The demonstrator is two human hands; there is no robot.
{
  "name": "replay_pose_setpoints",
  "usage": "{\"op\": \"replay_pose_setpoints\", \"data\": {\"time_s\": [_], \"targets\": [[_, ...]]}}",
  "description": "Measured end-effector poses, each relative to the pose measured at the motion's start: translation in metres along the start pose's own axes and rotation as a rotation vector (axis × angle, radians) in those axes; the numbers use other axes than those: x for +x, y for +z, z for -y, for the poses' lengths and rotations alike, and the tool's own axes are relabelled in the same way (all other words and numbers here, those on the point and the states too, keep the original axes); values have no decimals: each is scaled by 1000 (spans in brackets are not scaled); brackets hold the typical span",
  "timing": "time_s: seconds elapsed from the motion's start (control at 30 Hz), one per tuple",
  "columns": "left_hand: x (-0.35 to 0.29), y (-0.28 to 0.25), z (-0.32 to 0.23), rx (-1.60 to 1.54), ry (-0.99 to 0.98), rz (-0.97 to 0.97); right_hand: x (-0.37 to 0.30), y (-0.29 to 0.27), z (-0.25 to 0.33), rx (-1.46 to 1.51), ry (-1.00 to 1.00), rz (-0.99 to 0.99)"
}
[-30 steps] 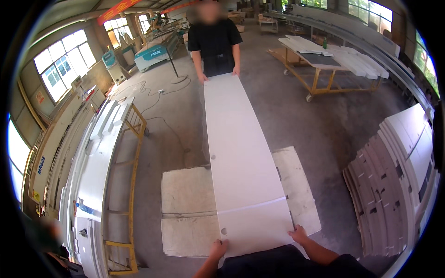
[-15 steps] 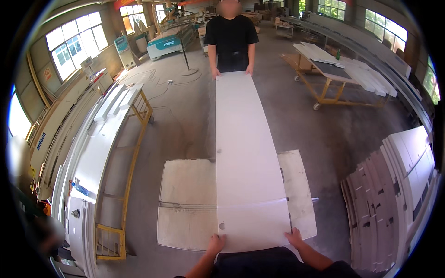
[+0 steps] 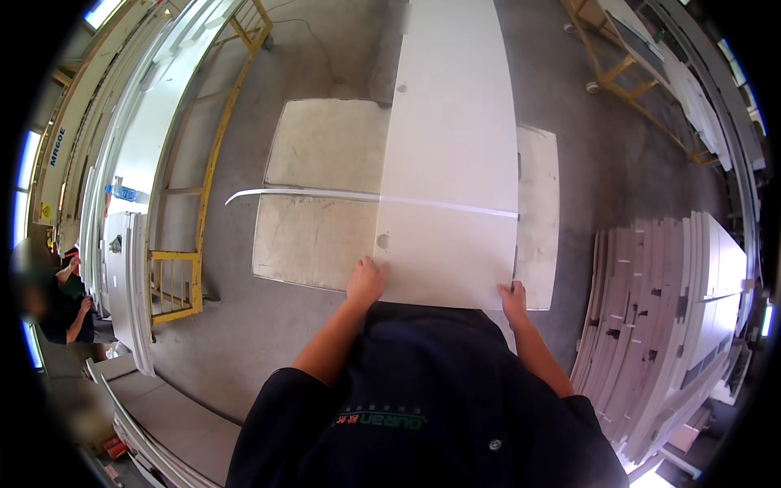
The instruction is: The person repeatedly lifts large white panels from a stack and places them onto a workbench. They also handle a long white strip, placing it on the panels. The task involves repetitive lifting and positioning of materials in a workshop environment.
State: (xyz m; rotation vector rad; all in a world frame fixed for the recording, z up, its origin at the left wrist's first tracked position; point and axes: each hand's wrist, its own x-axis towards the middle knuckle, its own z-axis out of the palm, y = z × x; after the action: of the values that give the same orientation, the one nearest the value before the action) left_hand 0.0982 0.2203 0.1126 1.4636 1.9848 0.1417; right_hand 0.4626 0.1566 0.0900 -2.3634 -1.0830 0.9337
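Note:
A long white panel (image 3: 451, 154) runs away from me over the concrete floor, its far end cut off at the top of the view. My left hand (image 3: 365, 282) grips its near left corner, beside a small round hole. My right hand (image 3: 513, 299) grips the near right corner. A thin white strip (image 3: 325, 193) lies across the panel and sticks out to the left. Two worn beige boards (image 3: 321, 191) lie flat on the floor beneath the panel.
A yellow metal rack (image 3: 199, 163) loaded with long white panels stands on the left. Stacked white boards (image 3: 667, 301) lean at the right. A yellow-framed trolley (image 3: 643, 89) sits at the upper right. A person (image 3: 61, 305) stands at the far left edge.
My view has tipped sharply downward, so the person at the panel's far end is out of sight. The thin strip now sticks out left past the panel. Both hands stay on the corners.

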Motion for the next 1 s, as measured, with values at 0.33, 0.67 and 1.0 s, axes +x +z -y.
{"op": "replay_pose_setpoints", "data": {"time_s": [0.33, 0.67, 1.0], "targets": [[-3, 6, -4, -43, -19, -26, 6, 1, -13, 200, 99, 113], [-4, 12, -9, -150, -177, 1, -10, -18, 26, 360, 212, 224], [12, 19, 0, -352, -314, 52, 3, -19, 18, 438, 275, 279]]}}
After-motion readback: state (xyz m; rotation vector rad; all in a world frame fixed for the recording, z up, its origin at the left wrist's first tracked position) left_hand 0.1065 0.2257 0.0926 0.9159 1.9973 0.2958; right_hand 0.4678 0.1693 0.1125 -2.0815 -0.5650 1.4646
